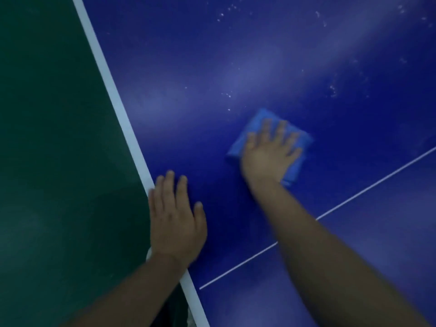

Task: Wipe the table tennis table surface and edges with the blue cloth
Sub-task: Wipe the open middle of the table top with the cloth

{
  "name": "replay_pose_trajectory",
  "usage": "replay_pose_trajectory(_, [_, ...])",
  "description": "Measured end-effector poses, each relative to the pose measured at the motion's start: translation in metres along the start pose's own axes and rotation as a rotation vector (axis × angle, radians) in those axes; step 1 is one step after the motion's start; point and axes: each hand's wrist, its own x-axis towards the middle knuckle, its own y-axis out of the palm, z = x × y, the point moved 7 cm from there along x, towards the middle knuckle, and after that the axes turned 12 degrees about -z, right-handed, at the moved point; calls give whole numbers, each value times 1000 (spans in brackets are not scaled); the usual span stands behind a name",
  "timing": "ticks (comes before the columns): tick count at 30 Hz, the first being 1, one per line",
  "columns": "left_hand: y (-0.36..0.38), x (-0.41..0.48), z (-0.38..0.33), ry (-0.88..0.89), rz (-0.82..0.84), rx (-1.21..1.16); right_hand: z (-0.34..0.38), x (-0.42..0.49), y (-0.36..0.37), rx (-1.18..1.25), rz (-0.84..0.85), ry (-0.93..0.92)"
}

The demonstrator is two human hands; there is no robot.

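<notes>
Right hand [271,152] flat, fingers spread, pressing cloth [256,125], partly hiding it. Left hand [175,218] flat on table [259,67], fingers straight; both blurred.

Right hand [269,153] flat on blue cloth [256,125] — left hand [175,217] on table [212,67].

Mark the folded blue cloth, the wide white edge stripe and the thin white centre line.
folded blue cloth [257,120], head view, bare top corner.
wide white edge stripe [112,90], head view, mid-length.
thin white centre line [377,182], head view, right stretch.
</notes>
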Motion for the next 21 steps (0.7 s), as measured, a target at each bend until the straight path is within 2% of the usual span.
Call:
replay_pose_trajectory(3, [0,45,16,-47,-13,82,94,-66,11,75,108,-565])
replay_pose_trajectory(5, [3,48,16,-10,-9,132,98,-59,10,111,143,-796])
replay_pose_trajectory(7, [4,46,15,-3,4,135,85,-19,10,76,102,-898])
replay_pose_trajectory(8, [5,46,15,-3,10,139,76,15,13,21,77,-836])
replay_pose_trajectory(9, [5,47,15,-3,10,143,63,55,17,-40,71,-673])
replay_pose_trajectory(11, [6,48,16,-7,3,148,38,115,20,-37,69,-216])
replay_pose_trajectory(12, [6,49,17,-10,-3,150,36,121,21,-19,57,-46])
replay_pose_trajectory(13, [7,49,17,-8,-10,154,47,110,21,-14,40,17])
replay_pose_trajectory(14, [8,50,16,-3,-13,160,66,90,21,-12,12,-45])
replay_pose_trajectory(17, [8,49,17,-5,-16,157,122,7,30,47,57,-633])
replay_pose_trajectory(18, [8,50,17,-7,-17,161,122,9,31,39,80,-748])
replay_pose_trajectory(19, [8,50,17,-4,-12,168,111,35,32,18,78,-746])
replay_pose_trajectory(21, [8,49,16,2,-23,176,58,111,28,-100,38,-401])
